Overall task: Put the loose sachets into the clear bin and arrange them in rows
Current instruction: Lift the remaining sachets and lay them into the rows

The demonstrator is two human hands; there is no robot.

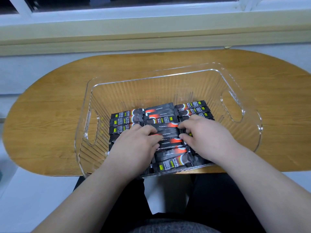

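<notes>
Lining up glossy black sachets [126, 121] in three rows inside the ribbed clear bin [151, 91].
The left hand [138, 143] and right hand [208, 135] pinched the flat middle sachet [168, 132] by its ends, over the oval wooden table [50, 115].

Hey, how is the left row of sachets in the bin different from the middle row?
The left row lies flat and even, printed fronts up; the middle row is mixed, several showing plain backs, the nearest ones askew. The left hand and right hand grip the middle row's ends; the left row is merely overlapped by the left hand. Both are black sachets lying crosswise in the clear bin.
</notes>
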